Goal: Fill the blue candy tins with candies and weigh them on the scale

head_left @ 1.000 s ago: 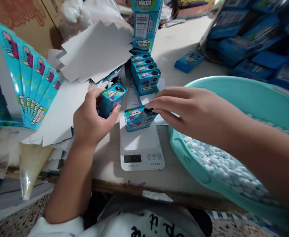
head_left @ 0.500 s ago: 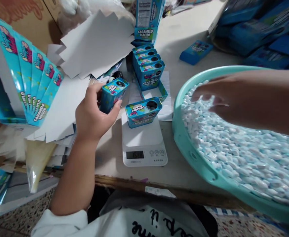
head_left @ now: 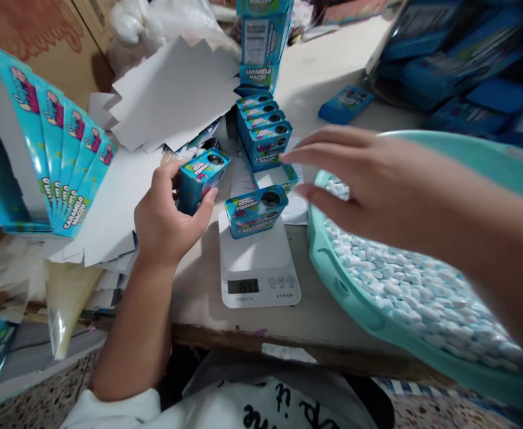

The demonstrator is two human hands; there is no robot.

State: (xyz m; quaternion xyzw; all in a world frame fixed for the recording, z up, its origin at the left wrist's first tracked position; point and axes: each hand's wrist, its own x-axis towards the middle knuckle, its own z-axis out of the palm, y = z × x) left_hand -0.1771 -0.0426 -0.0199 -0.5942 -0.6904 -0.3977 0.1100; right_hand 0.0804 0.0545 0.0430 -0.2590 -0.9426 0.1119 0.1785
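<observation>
My left hand grips a small blue candy box with a round hole in its top, just left of the scale. A second small blue box with the same hole stands on the white digital scale, whose display is lit. My right hand hovers, blurred, over the near-left rim of the teal basin, fingers stretched toward the boxes. Whether it holds any of the white and pale blue candies that fill the basin is hidden.
A row of several filled blue boxes stands behind the scale, with an open tray in front. Flat printed cartons fan out at the left beside white card sheets. A flat blue box and stacked blue packs lie at the right.
My right hand went from the box on the scale into the basin's candies, then swung back left toward the boxes. My left hand kept hold of its box.
</observation>
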